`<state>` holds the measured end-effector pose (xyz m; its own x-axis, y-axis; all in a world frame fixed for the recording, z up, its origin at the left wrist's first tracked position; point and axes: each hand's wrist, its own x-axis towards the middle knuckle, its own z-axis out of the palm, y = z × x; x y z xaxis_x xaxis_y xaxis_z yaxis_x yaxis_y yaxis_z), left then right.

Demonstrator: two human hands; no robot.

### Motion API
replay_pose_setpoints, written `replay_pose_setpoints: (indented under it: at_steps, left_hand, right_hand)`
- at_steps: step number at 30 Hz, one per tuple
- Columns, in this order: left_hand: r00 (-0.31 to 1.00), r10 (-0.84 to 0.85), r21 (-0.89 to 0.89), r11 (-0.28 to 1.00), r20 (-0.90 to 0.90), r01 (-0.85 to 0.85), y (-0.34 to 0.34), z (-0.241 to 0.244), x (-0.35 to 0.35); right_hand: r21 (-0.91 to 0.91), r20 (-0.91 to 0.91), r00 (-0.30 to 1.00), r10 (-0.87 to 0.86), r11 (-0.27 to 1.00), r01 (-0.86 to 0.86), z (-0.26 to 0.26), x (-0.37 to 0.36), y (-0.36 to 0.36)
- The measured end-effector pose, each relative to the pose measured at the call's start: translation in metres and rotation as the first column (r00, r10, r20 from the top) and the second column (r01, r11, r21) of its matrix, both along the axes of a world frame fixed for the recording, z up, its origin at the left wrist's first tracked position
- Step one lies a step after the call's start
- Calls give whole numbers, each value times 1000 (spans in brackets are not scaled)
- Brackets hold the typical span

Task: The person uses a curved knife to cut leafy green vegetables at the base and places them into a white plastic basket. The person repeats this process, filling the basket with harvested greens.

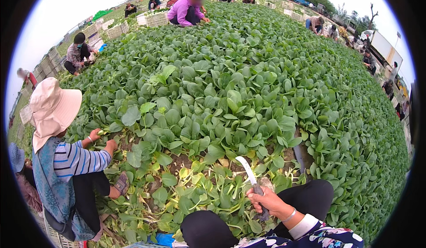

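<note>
My right hand [266, 199], with a silver bracelet at the wrist, is closed around the dark handle of a curved harvesting knife [248, 170]. Its pale blade points up and to the left, over trimmed leaves [203, 188] and bare soil. My left hand is out of view. Beyond the blade stands a dense bed of leafy greens that look like bok choy [233, 108]. One of my shoes [266, 183] shows partly behind the knife handle, between the cut leaves and the standing plants.
At the left a co-worker in a pale sun hat [55, 108] squats, hands at the plants' edge. Another person in purple [188, 12] crouches farther off beside a plastic crate [157, 19]. A dark strip [301, 155] lies between rows. Several people and a white truck [382, 48] are at right.
</note>
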<state>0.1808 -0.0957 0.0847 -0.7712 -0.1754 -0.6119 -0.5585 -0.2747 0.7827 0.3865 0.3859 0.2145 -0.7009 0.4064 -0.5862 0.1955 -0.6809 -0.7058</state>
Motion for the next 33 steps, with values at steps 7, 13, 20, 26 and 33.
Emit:
replay_pose_setpoints:
  at_steps: [7,13,20,26,33]
  left_hand:
    - [998,27,-24,999,-60,-29,94,80,-41]
    - [970,239,221,950,-50,-222,152,36,-146]
    - [990,58,335,942,-125,-13,211,50,-182]
    - [815,-126,-31,991,-566,132,239,105,-81]
    - [-38,-682,-467,459,-730,756,298,185,105]
  right_hand:
    - [-48,59,997,-42,998,45,-18,-7,19]
    - [17,24,1000,6,1000,-6,-10,-7,8]
    - [36,-20,999,-49,998,50,-16,8,-9]
    - [189,-151,987,-56,978,84,-3,-5,-22]
    - [732,-427,903,56,607,309,49,-58,-75]
